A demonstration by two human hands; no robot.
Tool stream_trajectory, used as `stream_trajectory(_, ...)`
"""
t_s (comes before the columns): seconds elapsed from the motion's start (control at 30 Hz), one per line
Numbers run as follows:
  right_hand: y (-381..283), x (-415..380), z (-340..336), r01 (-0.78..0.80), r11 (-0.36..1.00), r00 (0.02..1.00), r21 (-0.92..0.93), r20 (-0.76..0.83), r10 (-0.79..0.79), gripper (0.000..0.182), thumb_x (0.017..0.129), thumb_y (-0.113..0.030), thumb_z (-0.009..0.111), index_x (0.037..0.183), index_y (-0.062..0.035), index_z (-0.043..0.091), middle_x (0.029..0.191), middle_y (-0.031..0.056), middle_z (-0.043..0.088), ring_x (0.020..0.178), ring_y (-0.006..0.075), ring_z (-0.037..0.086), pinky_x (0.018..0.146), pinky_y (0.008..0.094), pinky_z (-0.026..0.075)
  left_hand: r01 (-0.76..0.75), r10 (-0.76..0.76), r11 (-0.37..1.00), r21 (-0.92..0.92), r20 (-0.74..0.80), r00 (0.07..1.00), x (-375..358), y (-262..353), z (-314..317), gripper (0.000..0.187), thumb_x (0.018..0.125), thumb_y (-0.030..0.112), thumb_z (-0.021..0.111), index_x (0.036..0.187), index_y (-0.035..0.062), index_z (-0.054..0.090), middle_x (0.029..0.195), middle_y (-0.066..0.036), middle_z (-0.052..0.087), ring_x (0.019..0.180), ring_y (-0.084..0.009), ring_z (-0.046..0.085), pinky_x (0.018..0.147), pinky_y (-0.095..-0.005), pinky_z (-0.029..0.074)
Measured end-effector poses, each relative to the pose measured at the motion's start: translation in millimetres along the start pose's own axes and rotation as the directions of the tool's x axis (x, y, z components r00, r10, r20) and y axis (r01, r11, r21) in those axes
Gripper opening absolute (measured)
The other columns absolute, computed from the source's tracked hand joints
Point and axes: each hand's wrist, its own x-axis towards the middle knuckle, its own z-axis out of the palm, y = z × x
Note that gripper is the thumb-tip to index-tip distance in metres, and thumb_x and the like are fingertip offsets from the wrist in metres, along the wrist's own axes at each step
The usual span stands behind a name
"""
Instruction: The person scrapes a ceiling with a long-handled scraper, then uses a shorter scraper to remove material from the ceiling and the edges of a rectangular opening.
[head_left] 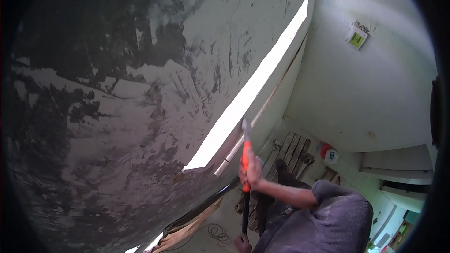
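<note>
A long tool (pixel 246 206) with a pale metal tip, an orange section and a black shaft stands nearly upright in view. My right hand (pixel 251 171) is wrapped round its orange part, below the tip. Lower down, at the bottom edge, my left hand (pixel 243 243) is closed round the black shaft. The tip is beside a long bright gap (pixel 248 96) bordering a large surface (pixel 154 93) with patchy grey and dark coating. Whether the tip touches anything, I cannot tell.
Wooden slats (pixel 293 150) lie on the floor near a white container (pixel 331 156) and something red. A coiled cable (pixel 219 234) is at the bottom. On the pale wall (pixel 365 84) sits a small box with a green-yellow face (pixel 357 39). Shelving (pixel 398 164) is at the right.
</note>
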Motion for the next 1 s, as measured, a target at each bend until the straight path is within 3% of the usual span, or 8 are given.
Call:
stream_trajectory(0.1,2.1,-6.1,3.7,0.003,0.998,0.996,-0.068,0.088,0.003,0.059,0.095,-0.061,0.031,0.078,-0.0062,0.041,0.045,0.0005,0.035,0.030,0.0118,0.037,0.027,0.0268,0.030,0.001,0.000,0.999,-0.045,0.017,1.000,12.1,29.0,2.2,0.038,0.091,0.032,0.050,0.077,-0.0029,0.058,0.064,-0.017,0.054,0.057,-0.0231,0.051,0.053,-0.0413,0.036)
stream_trajectory(0.2,-17.5,36.4,-22.7,-0.005,0.998,0.993,-0.062,-0.115,-0.002,0.059,0.095,-0.062,0.032,0.074,-0.0072,0.042,0.043,-0.0004,0.035,0.029,0.0119,0.038,0.027,0.0269,0.030,-0.099,0.101,0.995,-0.024,0.084,0.991,61.2,134.5,-24.4,0.043,0.089,0.034,0.051,0.067,-0.0028,0.054,0.052,-0.017,0.046,0.046,-0.0204,0.046,0.047,-0.0401,0.032)
stream_trajectory(0.33,-11.4,16.6,-8.1,0.044,0.999,0.997,-0.013,-0.064,-0.044,0.060,0.094,-0.062,0.033,0.067,-0.0091,0.042,0.041,-0.0009,0.035,0.028,0.0123,0.039,0.027,0.0270,0.031,0.058,-0.039,0.988,-0.143,0.134,0.990,28.2,48.3,5.0,0.039,0.088,0.032,0.052,0.068,-0.0012,0.058,0.054,-0.018,0.049,0.046,-0.0226,0.046,0.046,-0.0408,0.031)
stream_trajectory(0.63,-36.8,49.2,-28.0,0.026,0.999,0.991,-0.022,-0.129,-0.029,0.058,0.095,-0.062,0.033,0.072,-0.0091,0.043,0.042,-0.0011,0.036,0.029,0.0117,0.041,0.027,0.0271,0.030,-0.090,0.101,0.986,-0.138,0.080,0.992,68.1,108.6,0.9,0.033,0.082,0.025,0.051,0.060,0.0004,0.053,0.049,-0.007,0.046,0.046,-0.0145,0.043,0.045,-0.0345,0.031)
stream_trajectory(0.77,-10.5,-0.1,-5.1,-0.018,0.999,0.998,-0.036,0.065,0.020,0.057,0.094,-0.064,0.032,0.081,-0.0095,0.043,0.044,-0.0021,0.035,0.029,0.0105,0.036,0.027,0.0256,0.029,-0.070,0.130,0.894,-0.442,0.106,0.986,1.1,-8.7,10.9,0.034,0.085,0.026,0.049,0.065,-0.0009,0.056,0.048,-0.010,0.045,0.048,-0.0137,0.047,0.046,-0.0346,0.034)
stream_trajectory(0.87,-49.1,64.5,-37.3,0.029,0.999,0.991,-0.037,-0.128,-0.034,0.057,0.092,-0.066,0.036,0.083,-0.0096,0.043,0.044,-0.0023,0.036,0.029,0.0112,0.038,0.027,0.0263,0.029,-0.043,0.048,0.998,-0.049,0.107,0.993,66.2,122.9,8.4,0.039,0.088,0.031,0.053,0.063,0.0001,0.055,0.050,-0.012,0.049,0.049,-0.0156,0.051,0.048,-0.0340,0.037)
stream_trajectory(0.93,-84.3,92.5,-45.9,0.076,0.995,0.987,0.065,-0.149,-0.066,0.056,0.092,-0.065,0.037,0.084,-0.0094,0.043,0.044,-0.0019,0.036,0.029,0.0116,0.039,0.027,0.0269,0.030,-0.170,0.175,0.981,-0.096,0.052,0.983,103.0,192.7,4.3,0.037,0.088,0.025,0.051,0.063,-0.0007,0.058,0.048,-0.010,0.047,0.045,-0.0169,0.043,0.046,-0.0403,0.029)
stream_trajectory(1.0,-73.5,74.6,-36.0,0.059,0.998,0.990,0.022,-0.130,-0.056,0.059,0.092,-0.066,0.035,0.078,-0.0097,0.043,0.043,-0.0013,0.036,0.029,0.0116,0.039,0.026,0.0271,0.030,-0.131,0.136,0.988,-0.081,0.064,0.989,89.6,146.3,9.1,0.038,0.088,0.028,0.052,0.064,-0.0005,0.057,0.049,-0.011,0.048,0.046,-0.0164,0.046,0.046,-0.0389,0.031)
